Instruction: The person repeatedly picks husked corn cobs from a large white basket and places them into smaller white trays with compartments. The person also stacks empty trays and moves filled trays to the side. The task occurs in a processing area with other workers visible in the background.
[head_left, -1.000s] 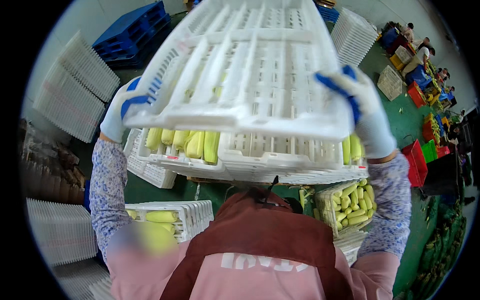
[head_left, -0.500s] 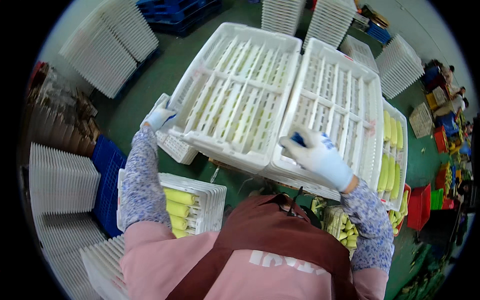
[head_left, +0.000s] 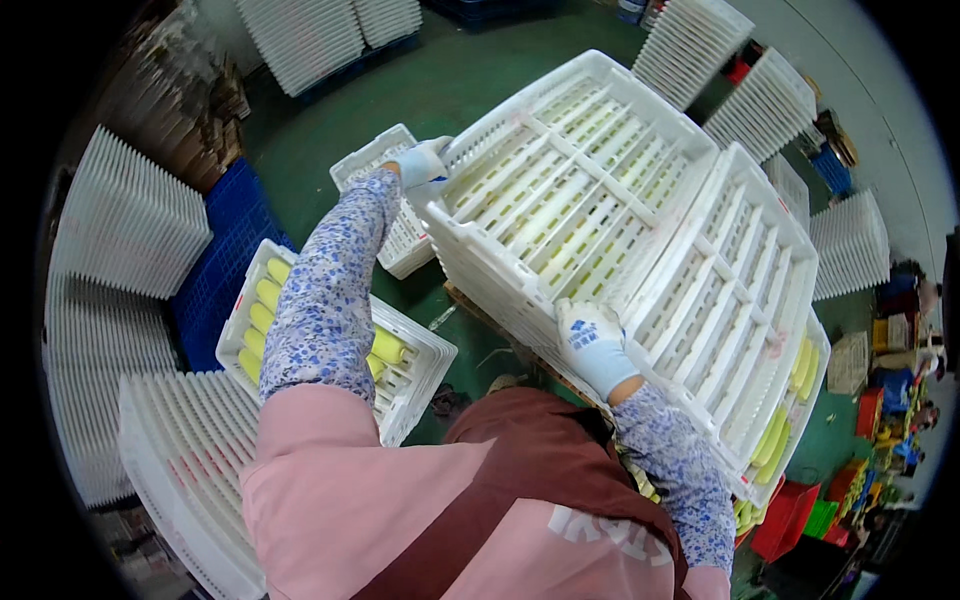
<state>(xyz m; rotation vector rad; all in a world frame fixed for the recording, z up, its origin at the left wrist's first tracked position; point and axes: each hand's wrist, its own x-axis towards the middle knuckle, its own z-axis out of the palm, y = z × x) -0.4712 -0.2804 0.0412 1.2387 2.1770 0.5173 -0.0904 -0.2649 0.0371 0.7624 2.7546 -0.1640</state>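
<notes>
A white slotted plastic tray (head_left: 560, 190) with thin dividers tops the nearer stack before me, and pale green shows through its slots. My left hand (head_left: 422, 163), in a white and blue glove, grips its left rim. At the near right corner, my gloved right hand (head_left: 592, 345) is closed over the rim, the thumb side toward the tray's inside. Beside it on the right lies a second divided white tray (head_left: 715, 290) with nothing seen in its rows. Below my left forearm, another white tray (head_left: 425, 375) carries long yellow-green vegetables (head_left: 386, 345) that look like corn cobs.
Behind my left hand stands a small white crate (head_left: 405, 240). Tall stacks of white trays (head_left: 130, 215) and a blue pallet (head_left: 230, 235) line the left. More tray stacks (head_left: 690, 45) rise at the back right. A red bin (head_left: 785, 520) sits at lower right; people work farther off.
My right hand has moved from over the right-hand tray to the near right corner of the left-hand tray and gripped it. My left hand stays at its left rim. The view has turned.
</notes>
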